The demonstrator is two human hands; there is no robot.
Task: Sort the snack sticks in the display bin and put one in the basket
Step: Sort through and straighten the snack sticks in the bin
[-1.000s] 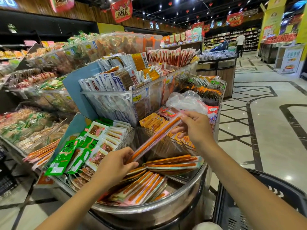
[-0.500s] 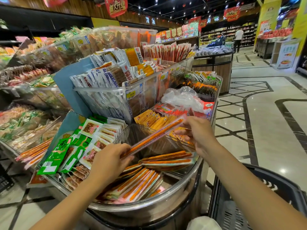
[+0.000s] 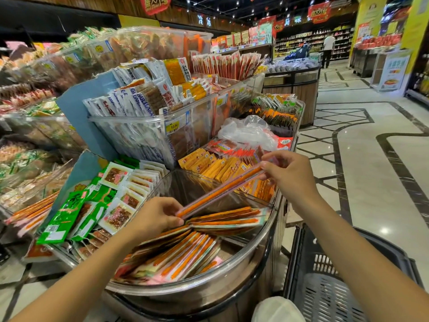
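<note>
The bin (image 3: 232,283) is holding the loose sticks (image 3: 185,256); the basket (image 3: 325,287) is standing just beside it, lower right. One stick (image 3: 220,191) is being held above the bin, its long axis running lower left to upper right. The left hand (image 3: 155,217) is pinching the near end, the right hand (image 3: 290,175) the far end. The right hand is lying nearer the basket.

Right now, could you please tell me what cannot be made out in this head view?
Head view only.
The basket: right forearm and the bottom edge hide part; contents unclear.
The snack stick, pinched by left hand and right hand: print too small.
The display bin: top sticks cover lower layers.
The left shelves: blurred.
</note>
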